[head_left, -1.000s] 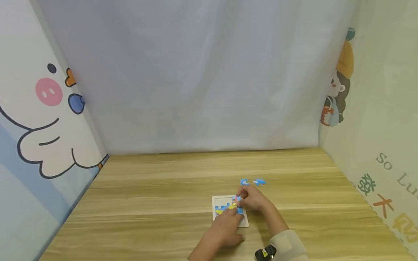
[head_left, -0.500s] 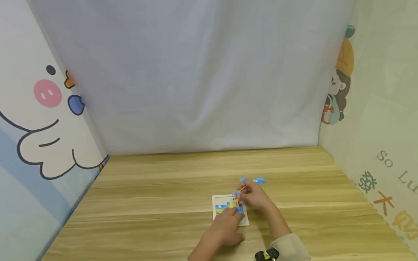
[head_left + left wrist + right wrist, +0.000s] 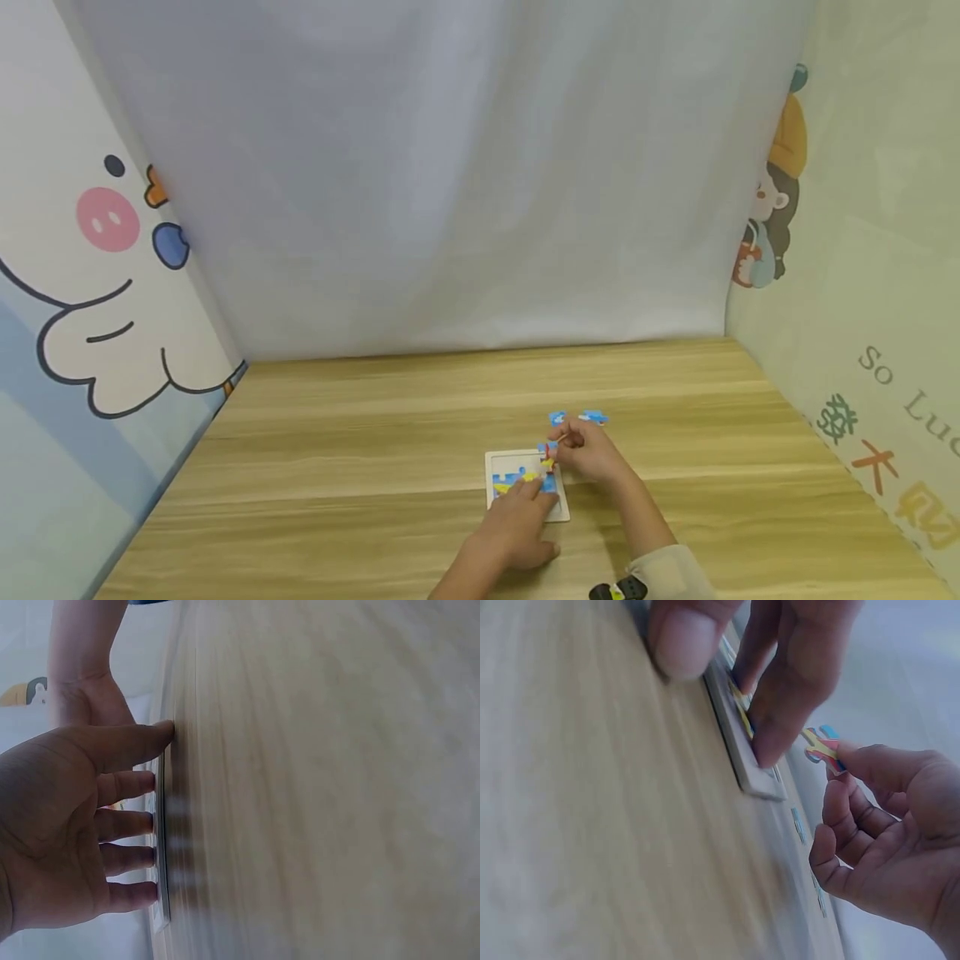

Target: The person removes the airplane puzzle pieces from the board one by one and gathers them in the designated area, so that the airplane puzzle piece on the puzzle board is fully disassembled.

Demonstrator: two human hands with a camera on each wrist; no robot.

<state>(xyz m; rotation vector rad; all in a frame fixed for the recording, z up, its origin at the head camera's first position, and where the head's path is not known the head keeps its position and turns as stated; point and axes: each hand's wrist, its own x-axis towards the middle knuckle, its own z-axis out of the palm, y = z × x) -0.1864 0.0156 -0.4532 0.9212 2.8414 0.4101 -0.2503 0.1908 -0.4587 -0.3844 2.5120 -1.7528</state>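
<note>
My right hand (image 3: pixel 592 458) pinches a blue, red and yellow jigsaw puzzle piece (image 3: pixel 823 748) between thumb and finger, its other fingers loosely curled. In the head view that piece is raised over the upper right corner of a square white puzzle tray (image 3: pixel 489 479). Flat on the tray lies my left hand (image 3: pixel 519 523), fingers straight and pressing on the pieces there, thumb out on the table. Blue and yellow pieces (image 3: pixel 510 480) fill part of the tray; others are hidden under the left hand. In the left wrist view the left fingertips (image 3: pixel 146 823) touch the tray.
Two loose blue puzzle pieces lie just beyond the right hand, one on the left (image 3: pixel 557 418) and one on the right (image 3: pixel 594 417). The wooden table (image 3: pixel 337 467) runs back to a pale curtain (image 3: pixel 480 183). Printed panels stand on both sides.
My right hand has lifted the pinched puzzle piece off the tray's upper right part and tilted it, shifting slightly up and to the right. The left hand has stayed in place.
</note>
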